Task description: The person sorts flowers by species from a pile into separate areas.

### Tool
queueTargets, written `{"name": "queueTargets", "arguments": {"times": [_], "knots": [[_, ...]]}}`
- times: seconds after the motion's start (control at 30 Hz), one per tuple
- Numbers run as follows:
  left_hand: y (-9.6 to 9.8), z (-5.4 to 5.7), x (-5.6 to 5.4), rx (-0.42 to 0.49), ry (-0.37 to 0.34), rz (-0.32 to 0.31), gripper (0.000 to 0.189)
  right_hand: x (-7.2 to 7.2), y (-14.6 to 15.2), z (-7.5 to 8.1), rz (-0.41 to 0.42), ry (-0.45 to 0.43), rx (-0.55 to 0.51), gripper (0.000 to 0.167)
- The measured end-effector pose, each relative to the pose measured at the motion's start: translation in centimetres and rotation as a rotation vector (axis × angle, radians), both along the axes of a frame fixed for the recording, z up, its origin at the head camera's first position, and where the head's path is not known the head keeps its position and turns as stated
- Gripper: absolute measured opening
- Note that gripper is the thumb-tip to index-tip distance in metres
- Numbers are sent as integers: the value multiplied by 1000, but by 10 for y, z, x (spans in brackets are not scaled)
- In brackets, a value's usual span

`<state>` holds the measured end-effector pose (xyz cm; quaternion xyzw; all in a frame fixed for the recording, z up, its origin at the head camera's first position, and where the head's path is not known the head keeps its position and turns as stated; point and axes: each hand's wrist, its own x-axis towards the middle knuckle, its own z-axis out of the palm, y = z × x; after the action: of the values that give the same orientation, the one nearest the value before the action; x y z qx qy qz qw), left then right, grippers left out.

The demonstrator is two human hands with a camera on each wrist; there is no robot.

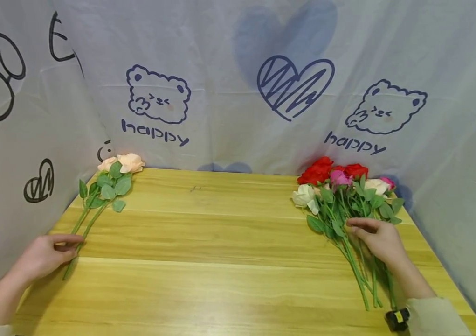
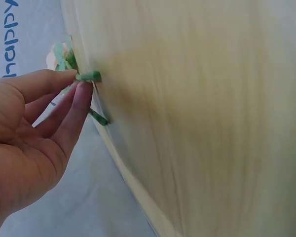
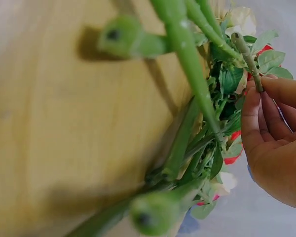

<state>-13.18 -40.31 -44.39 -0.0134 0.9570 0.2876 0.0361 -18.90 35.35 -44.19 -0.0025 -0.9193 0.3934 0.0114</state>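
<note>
Two peach roses (image 1: 131,163) with green leaves lie at the table's far left corner, their stems pointing toward me. My left hand (image 1: 44,255) pinches one rose stem (image 2: 90,76) between thumb and fingers, near its lower end; the other stem end (image 2: 98,117) lies beside it. On the right is a pile of red, pink and white roses (image 1: 315,171), stems (image 1: 357,270) toward the front. Over it, my right hand (image 1: 382,240) pinches a single stem (image 3: 246,59) between thumb and fingertips. Which bloom belongs to that stem is hard to tell among the leaves.
A wooden table (image 1: 204,242) spans the space between the two flower groups. Pale cloth (image 1: 221,93) with bear and heart drawings hangs behind and along both sides. A small black device (image 1: 397,319) sits by the right sleeve (image 1: 437,317).
</note>
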Motion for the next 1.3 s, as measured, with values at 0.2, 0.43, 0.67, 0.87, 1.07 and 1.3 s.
{"name": "queueTargets", "arguments": {"times": [0.2, 0.43, 0.67, 0.87, 1.07, 1.3], "knots": [[23, 7, -3, 36, 72, 77, 43, 0, -5, 5, -26, 21, 5, 36], [84, 22, -13, 275, 184, 70, 47, 1, -17, 13, -67, 73, -64, 41], [146, 36, -28, 494, 171, -9, 47, -1, -40, 24, -90, 105, -212, 40], [195, 40, -45, 641, 145, -115, 42, -4, -69, 33, -104, 137, -347, 39], [238, 39, -58, 727, 122, -204, 40, -11, -104, 33, -67, 199, -532, 32], [277, 37, -61, 766, 85, -270, 37, -19, -141, 25, -15, 270, -620, 27]]}}
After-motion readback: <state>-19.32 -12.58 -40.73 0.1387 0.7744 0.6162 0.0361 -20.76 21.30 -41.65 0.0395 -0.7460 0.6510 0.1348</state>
